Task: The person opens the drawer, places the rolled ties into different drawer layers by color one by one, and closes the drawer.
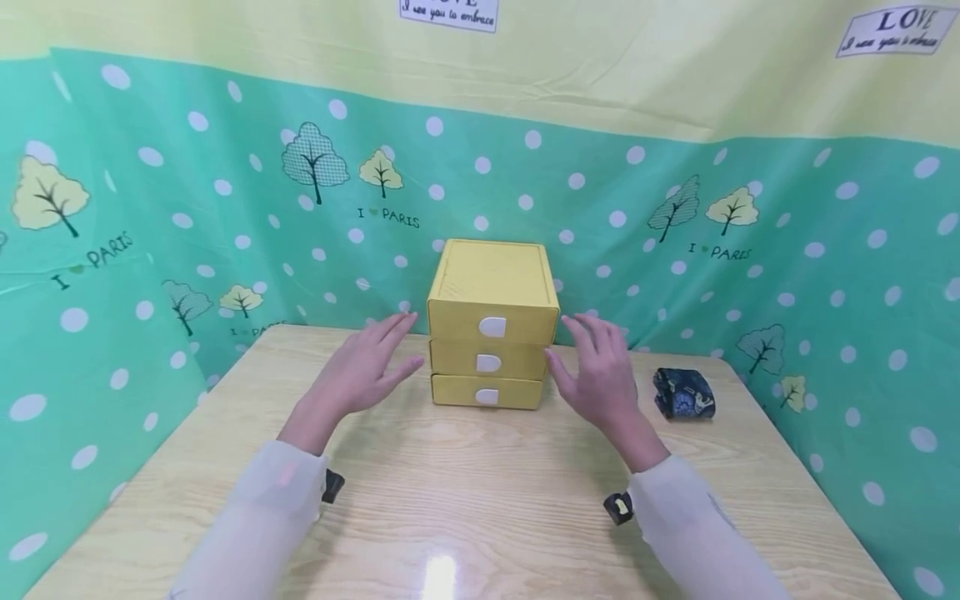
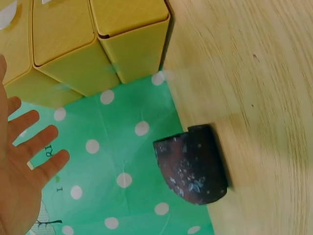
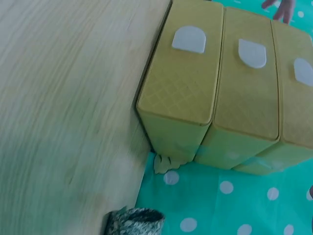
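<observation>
A yellow three-drawer box (image 1: 495,275) with white tabs on its drawer fronts stands near the back of the table in the head view. My left hand (image 1: 363,367) hovers at the box's left, its fingers extended and holding nothing. On the other side is my right hand (image 1: 597,371), fingers loosely bent, thumb and fingertips close to the box's right edge; whether they touch it I cannot tell. In the left wrist view the left hand (image 2: 24,166) is spread beside the drawers (image 2: 63,34). The right wrist view shows the drawer fronts (image 3: 181,83).
A dark folded piece of patterned fabric (image 1: 684,393) lies right of the box. Another dark, flower-patterned item (image 2: 193,166) lies on the table in the left wrist view. Behind the wooden table (image 1: 450,500) hangs a green dotted cloth (image 1: 525,183).
</observation>
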Available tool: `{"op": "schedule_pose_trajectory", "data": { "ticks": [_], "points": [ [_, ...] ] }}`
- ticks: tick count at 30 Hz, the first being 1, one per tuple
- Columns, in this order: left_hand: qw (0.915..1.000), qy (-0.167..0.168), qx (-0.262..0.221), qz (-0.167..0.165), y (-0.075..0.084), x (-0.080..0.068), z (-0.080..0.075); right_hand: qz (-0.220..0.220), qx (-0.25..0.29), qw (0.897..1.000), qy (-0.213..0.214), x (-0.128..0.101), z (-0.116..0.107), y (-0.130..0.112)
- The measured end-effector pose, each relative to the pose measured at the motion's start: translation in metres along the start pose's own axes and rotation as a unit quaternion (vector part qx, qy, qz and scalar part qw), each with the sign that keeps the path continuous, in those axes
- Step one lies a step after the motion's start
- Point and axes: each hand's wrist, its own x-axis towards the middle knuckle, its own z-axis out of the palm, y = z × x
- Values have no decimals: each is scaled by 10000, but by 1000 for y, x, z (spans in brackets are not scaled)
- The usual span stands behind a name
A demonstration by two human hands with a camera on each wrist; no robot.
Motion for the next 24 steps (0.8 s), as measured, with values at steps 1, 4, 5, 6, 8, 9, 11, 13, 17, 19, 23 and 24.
{"op": "schedule_pose_trajectory", "data": {
  "ticks": [1, 4, 5, 6, 8, 9, 11, 13, 17, 19, 23, 24],
  "points": [
    [10000, 20, -58, -25, 0, 2, 0, -76, 11, 10000, 23, 3, 2, -2],
    [9997, 115, -225, -76, 1, 7, 2, -277, 17, 9996, 28, 10, 7, -8],
    [9994, 168, -285, -73, 2, 9, 3, -328, 31, 9995, 36, 13, 9, -10],
    [9989, 248, -384, -58, 2, 11, 4, -374, 47, 9993, 42, 15, 10, -12],
    [9975, 412, -580, -39, 3, 16, 6, -458, 92, 9989, 71, 20, 13, -17],
    [9962, 505, -708, -23, 3, 18, 7, -499, 105, 9987, 75, 22, 14, -19],
    [9930, 682, -961, 12, 4, 23, 9, -593, 169, 9980, 101, 25, 18, -22],
    [9874, 890, -1308, 19, 4, 28, 12, -681, 162, 9975, 83, 27, 21, -25],
    [9639, 1391, -2270, 68, 5, 34, 16, -825, 85, 9966, 6, 29, 28, -31],
    [9481, 1624, -2731, 139, 6, 36, 18, -890, 33, 9960, -38, 30, 32, -34],
    [9256, 1928, -3255, 104, 8, 37, 20, -1038, -101, 9944, -177, 32, 36, -40],
    [9201, 1971, -3383, 76, 9, 37, 20, -1071, -158, 9939, -222, 32, 37, -41]
  ]
}}
